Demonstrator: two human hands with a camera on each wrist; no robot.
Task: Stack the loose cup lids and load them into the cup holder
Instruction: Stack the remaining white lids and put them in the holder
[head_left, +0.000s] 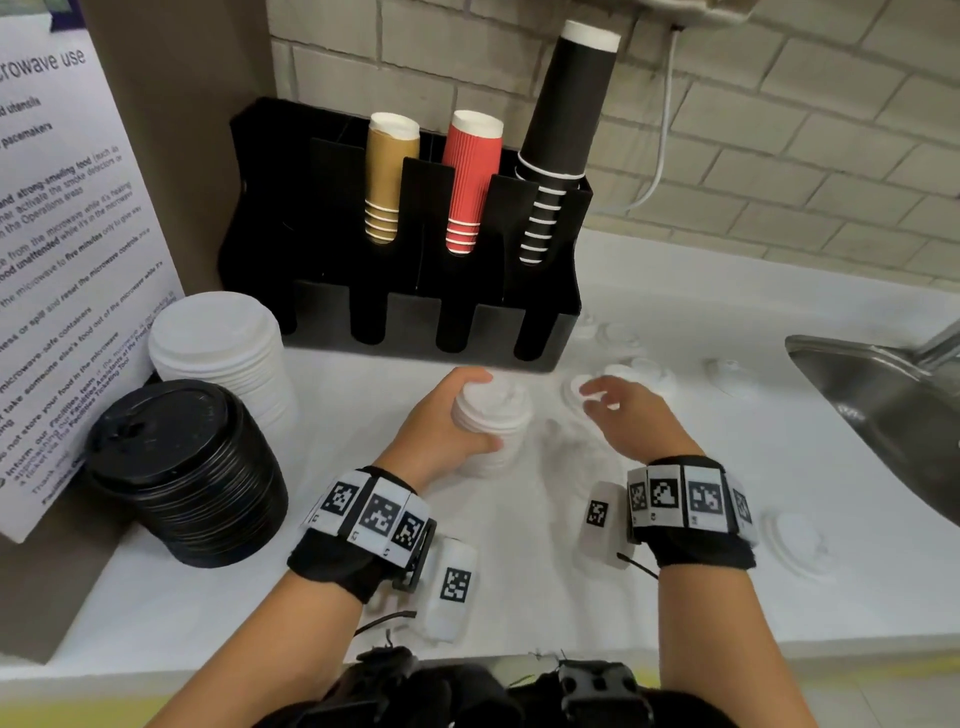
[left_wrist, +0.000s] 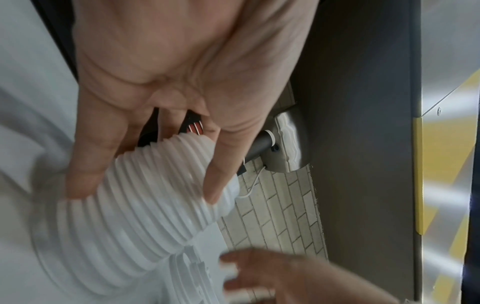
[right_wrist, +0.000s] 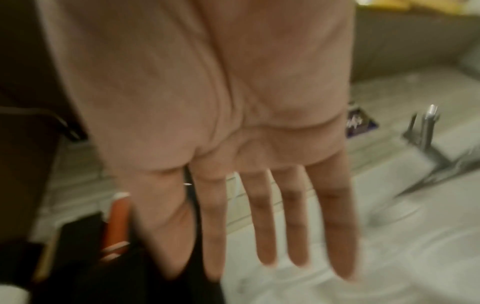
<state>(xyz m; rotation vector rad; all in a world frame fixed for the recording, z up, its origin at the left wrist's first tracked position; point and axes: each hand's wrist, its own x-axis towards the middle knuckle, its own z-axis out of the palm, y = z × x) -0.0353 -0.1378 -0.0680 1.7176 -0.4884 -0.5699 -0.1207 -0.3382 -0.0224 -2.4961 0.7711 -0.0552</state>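
My left hand (head_left: 457, 415) grips a tall stack of white cup lids (head_left: 493, 421) standing on the white counter (head_left: 675, 597), in front of the black cup holder (head_left: 405, 291). The left wrist view shows my fingers (left_wrist: 101, 164) curled round the ribbed stack of lids (left_wrist: 145, 209). My right hand (head_left: 618, 410) hovers just right of the stack with fingers spread and straight, holding nothing; the right wrist view shows the bare palm and straight fingers (right_wrist: 265, 222). Several loose white lids (head_left: 639, 371) lie beyond it, and one loose lid (head_left: 795, 540) lies at the right.
A stack of black lids (head_left: 182, 467) and a taller stack of large white lids (head_left: 223, 348) stand at the left beside a notice board (head_left: 67, 260). The holder carries tan, red and black cup stacks (head_left: 566, 130). A steel sink (head_left: 883, 405) opens at the right.
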